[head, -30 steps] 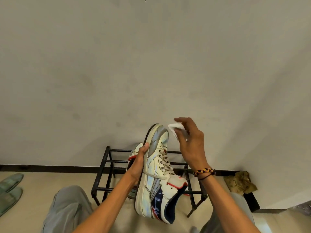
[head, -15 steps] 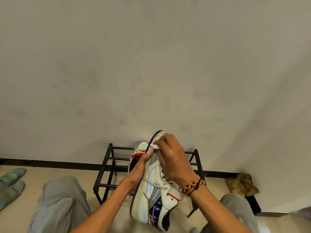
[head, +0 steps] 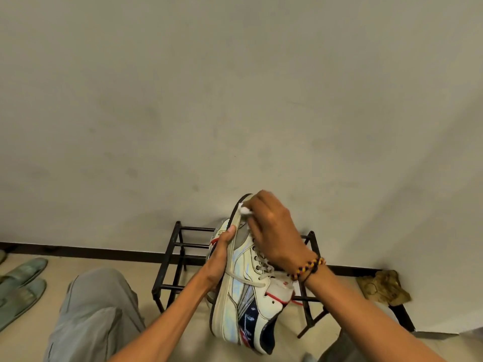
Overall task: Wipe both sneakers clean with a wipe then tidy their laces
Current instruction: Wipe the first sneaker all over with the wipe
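Note:
I hold a cream, navy and red sneaker (head: 245, 291) up in front of me, toe pointing away and up. My left hand (head: 222, 254) grips its sole side, thumb on the upper. My right hand (head: 274, 231), with a beaded bracelet at the wrist, presses a small white wipe (head: 245, 210) against the toe. The laces (head: 261, 267) run loosely across the tongue, one end trailing over the side. The second sneaker (head: 219, 233) sits on the rack behind, mostly hidden by the held shoe and my left hand.
A low black metal shoe rack (head: 172, 259) stands against the pale wall. Green slippers (head: 21, 283) lie on the floor at the left. A crumpled brown rag (head: 384, 286) lies by the wall at the right. My grey-trousered knees (head: 91, 309) frame the bottom.
My right hand came down from beside the toe onto the sneaker's toe and now rubs the wipe there. The sneaker stays held in my left hand.

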